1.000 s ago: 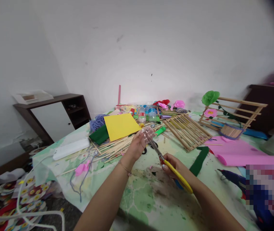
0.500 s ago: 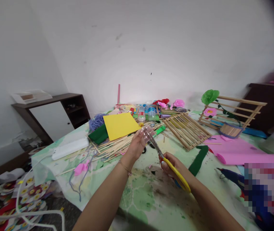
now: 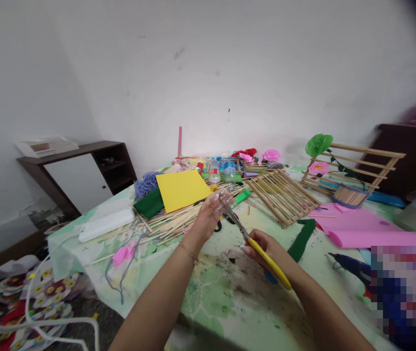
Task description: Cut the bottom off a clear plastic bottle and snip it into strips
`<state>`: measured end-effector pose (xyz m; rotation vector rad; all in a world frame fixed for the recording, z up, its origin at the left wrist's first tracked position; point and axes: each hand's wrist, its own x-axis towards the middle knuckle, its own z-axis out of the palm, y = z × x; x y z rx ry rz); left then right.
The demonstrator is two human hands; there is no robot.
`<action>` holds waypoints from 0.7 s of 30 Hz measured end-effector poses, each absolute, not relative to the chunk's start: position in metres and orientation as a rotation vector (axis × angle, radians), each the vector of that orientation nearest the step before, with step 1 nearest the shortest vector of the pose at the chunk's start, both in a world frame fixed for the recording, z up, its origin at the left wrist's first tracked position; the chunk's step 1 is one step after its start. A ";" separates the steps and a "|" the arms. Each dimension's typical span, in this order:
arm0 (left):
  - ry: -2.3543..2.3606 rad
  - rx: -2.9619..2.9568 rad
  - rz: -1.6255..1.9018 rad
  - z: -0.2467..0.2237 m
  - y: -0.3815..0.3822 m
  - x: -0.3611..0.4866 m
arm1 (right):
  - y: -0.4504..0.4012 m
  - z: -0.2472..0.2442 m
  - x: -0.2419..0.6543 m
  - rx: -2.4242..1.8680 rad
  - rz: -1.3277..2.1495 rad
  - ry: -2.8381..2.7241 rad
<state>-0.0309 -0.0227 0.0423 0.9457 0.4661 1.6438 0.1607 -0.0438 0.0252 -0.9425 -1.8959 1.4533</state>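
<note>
My left hand (image 3: 208,214) is closed round a small piece of clear plastic (image 3: 226,199), which looks like a cut part of a bottle. My right hand (image 3: 261,248) grips scissors (image 3: 272,261) with yellow handles. Their metal blades point up and left and meet the plastic's lower edge. How far the blades are apart is hard to make out. Beneath the hands lies a green-and-white patterned tablecloth (image 3: 211,302) with dark smudges. Another pair of dark handles (image 3: 232,218) shows on the cloth just behind the scissors' blades.
Behind my hands are a yellow sheet (image 3: 182,190), thin wooden sticks (image 3: 171,224), plastic bottles (image 3: 230,171) and a flat stick lattice (image 3: 283,197). To the right are a stick fence with paper flowers (image 3: 361,168), pink paper (image 3: 368,226) and a blue glue gun (image 3: 350,265). A white power strip (image 3: 107,225) sits left.
The scissors have swung slightly, their blades looking closer together at the plastic. My left hand keeps hold of the plastic in nearly the same place.
</note>
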 end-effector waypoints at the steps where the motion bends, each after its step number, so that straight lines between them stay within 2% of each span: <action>1: 0.466 0.949 1.642 0.043 -0.023 -0.031 | -0.044 0.026 0.161 -0.955 1.455 -1.903; 21: 0.498 1.020 1.610 0.041 -0.024 -0.028 | -0.043 0.018 0.162 -0.925 1.277 -1.949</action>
